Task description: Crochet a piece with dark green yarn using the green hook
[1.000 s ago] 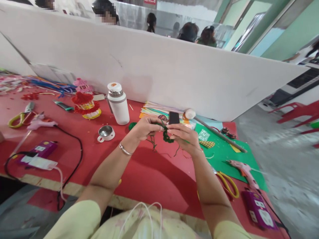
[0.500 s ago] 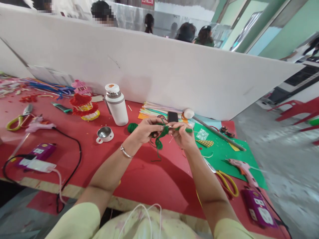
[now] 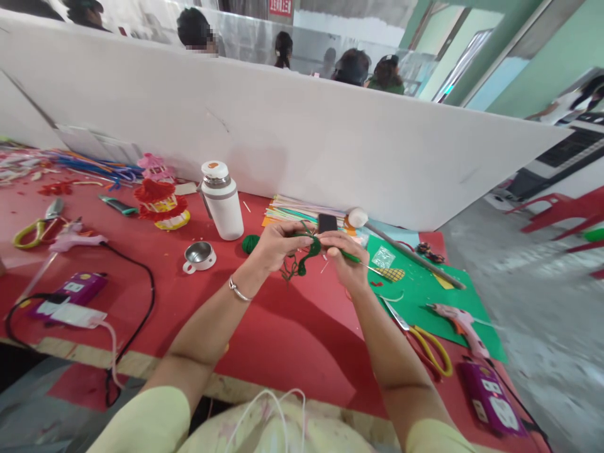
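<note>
My left hand [image 3: 279, 246] pinches a small dark green crochet piece [image 3: 307, 257], whose lower end hangs down with loose yarn tails. Close beside it, my right hand [image 3: 346, 257] is closed around a green-handled crochet hook [image 3: 350, 257]; a thin metal shaft sticks out past the palm toward the lower right. The fingertips of both hands nearly meet at the top of the piece. Behind my left wrist lies a ball of green yarn [image 3: 250, 243]. Where the yarn runs between my fingers is partly hidden.
A white thermos [image 3: 223, 204] and a steel-lined cup [image 3: 199, 256] stand left of my hands. Yellow-handled scissors [image 3: 427, 346], a pink glue gun [image 3: 465, 324] and a green sheet [image 3: 425, 283] lie right. A white partition [image 3: 302, 138] borders the table's back; people sit beyond it.
My right hand has turned, so the hook now points down to the right, its metal shaft away from the crochet piece. The hanging yarn tails have shifted. My left hand keeps its hold.
</note>
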`<move>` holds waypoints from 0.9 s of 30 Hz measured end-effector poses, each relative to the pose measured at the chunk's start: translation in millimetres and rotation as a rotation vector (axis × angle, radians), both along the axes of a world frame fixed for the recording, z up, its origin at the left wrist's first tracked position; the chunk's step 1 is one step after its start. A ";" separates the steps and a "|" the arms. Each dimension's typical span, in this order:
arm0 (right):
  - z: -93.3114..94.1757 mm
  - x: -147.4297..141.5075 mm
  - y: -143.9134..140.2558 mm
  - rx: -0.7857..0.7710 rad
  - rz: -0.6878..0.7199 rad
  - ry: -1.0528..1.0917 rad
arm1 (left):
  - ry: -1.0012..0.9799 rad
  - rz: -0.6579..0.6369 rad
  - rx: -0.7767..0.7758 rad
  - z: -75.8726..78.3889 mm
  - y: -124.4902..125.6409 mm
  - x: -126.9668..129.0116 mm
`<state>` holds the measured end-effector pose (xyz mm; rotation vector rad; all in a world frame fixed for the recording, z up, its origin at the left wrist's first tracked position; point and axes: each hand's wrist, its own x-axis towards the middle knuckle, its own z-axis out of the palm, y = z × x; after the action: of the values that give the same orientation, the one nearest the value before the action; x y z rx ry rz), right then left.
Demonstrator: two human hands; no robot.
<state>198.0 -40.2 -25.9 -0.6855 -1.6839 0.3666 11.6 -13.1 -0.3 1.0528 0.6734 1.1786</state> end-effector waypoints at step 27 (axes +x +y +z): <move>-20.0 10.8 25.3 -0.077 0.107 0.203 | -0.206 -0.206 -0.275 -1.5 -2.1 4.6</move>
<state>208.9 -14.8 -45.9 -0.5944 -1.5231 0.5607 16.2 -15.1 -1.8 0.7390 0.5333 0.9684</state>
